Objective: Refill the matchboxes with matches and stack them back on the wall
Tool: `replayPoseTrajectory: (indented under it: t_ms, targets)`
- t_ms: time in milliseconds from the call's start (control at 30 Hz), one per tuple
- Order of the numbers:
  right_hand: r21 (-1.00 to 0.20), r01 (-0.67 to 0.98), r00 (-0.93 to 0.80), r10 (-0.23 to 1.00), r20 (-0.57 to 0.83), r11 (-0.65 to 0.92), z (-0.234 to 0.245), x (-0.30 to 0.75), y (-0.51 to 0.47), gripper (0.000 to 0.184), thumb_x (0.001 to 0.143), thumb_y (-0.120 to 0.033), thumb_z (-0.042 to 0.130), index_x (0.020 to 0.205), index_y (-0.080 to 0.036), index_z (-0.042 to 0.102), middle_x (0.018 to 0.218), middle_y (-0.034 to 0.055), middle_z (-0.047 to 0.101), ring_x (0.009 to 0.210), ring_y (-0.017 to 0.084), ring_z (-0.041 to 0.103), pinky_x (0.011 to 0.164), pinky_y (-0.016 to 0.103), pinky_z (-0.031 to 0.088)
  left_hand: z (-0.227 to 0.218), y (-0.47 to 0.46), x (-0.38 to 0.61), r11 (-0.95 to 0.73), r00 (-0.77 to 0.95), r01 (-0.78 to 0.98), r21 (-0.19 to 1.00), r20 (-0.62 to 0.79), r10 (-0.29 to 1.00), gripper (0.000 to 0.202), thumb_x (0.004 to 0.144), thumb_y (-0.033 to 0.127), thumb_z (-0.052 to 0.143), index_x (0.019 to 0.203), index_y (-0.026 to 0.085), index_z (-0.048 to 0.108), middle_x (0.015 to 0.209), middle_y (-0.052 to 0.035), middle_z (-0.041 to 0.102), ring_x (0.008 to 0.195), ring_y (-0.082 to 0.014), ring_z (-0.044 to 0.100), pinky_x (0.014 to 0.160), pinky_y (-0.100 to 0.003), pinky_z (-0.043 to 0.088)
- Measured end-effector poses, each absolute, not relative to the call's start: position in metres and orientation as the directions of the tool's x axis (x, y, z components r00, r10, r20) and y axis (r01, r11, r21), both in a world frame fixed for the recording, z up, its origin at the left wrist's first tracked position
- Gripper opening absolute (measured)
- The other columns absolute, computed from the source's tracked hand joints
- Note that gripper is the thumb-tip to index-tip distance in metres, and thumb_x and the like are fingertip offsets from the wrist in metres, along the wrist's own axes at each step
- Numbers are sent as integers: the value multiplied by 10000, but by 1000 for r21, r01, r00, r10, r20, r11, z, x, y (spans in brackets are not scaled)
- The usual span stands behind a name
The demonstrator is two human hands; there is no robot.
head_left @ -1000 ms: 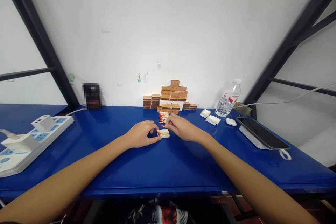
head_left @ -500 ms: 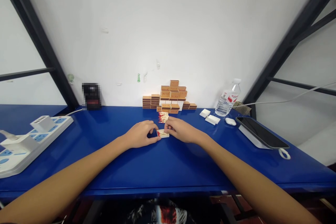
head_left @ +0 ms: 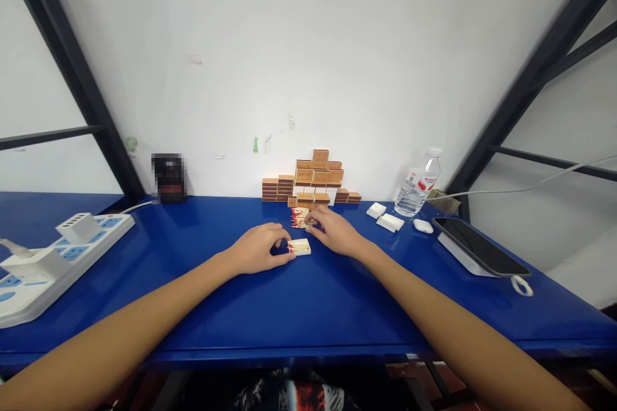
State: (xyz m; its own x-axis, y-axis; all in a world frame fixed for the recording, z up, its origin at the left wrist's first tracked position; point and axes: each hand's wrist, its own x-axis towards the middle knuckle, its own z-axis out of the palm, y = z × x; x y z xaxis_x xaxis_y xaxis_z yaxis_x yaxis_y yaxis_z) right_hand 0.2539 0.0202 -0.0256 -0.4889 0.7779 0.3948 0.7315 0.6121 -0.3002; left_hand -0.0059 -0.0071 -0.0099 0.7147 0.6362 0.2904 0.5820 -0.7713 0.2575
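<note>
My left hand (head_left: 258, 248) grips the left end of a small white matchbox tray (head_left: 304, 250) between thumb and fingers. Several red-tipped matches (head_left: 299, 246) lie inside that tray. Just behind it, on the blue table, rests a loose pile of matches (head_left: 299, 217) with red heads pointing left. My right hand (head_left: 335, 231) is at the pile's right end, its thumb and forefinger slightly apart around the match ends. Against the wall stands a stack of brown matchboxes (head_left: 318, 174), with several white trays (head_left: 331, 193) low in it.
On the right are white boxes (head_left: 390, 223), a water bottle (head_left: 417, 185), a white earbud case (head_left: 423, 226) and a phone (head_left: 477, 245) on a stand. A power strip (head_left: 103, 234) lies left, and a pixelated black object (head_left: 168, 178) stands by the wall.
My right hand has moved from the tray away from me to the match pile, and its fingers have parted. My left hand stays at the tray.
</note>
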Motion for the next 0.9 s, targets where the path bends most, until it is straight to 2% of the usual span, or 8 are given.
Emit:
replayPoseTrajectory:
  t_ms: [233,533,733,900]
  targets:
    - [-316,753,-495,814,304,577,-33,253,30,72,1010,-221,593,960,-174,611,1000,57,579,863,176,590,816,294,458,-10,-8,-6,-773,717,578,261,289,634,289,936,493,647,973,209,685,820,-18,601,775,-191,571,675,-305,414]
    - [-261,806,-490,846,211,532,-25,262,25,106,1030,-223,548,965,-167,610,1026,88,610,859,195,599,804,306,454,-10,-7,-6,-775,715,573,266,301,631,315,934,518,636,977,211,689,813,-19,600,759,-190,570,665,-309,414]
    - [-316,768,-502,830,243,557,-17,268,21,46,993,-202,603,991,-167,633,1026,75,601,857,179,581,801,293,452,-11,-6,-7,-780,720,570,259,300,626,308,934,512,641,992,212,681,824,-20,608,774,-193,573,675,-309,412]
    - [-357,731,-554,811,187,582,-15,264,19,108,974,-267,654,924,-172,660,905,43,613,777,167,555,708,268,417,-11,-6,-7,-778,717,569,266,303,628,328,942,522,630,1027,211,696,822,-23,606,769,-192,573,670,-309,411]
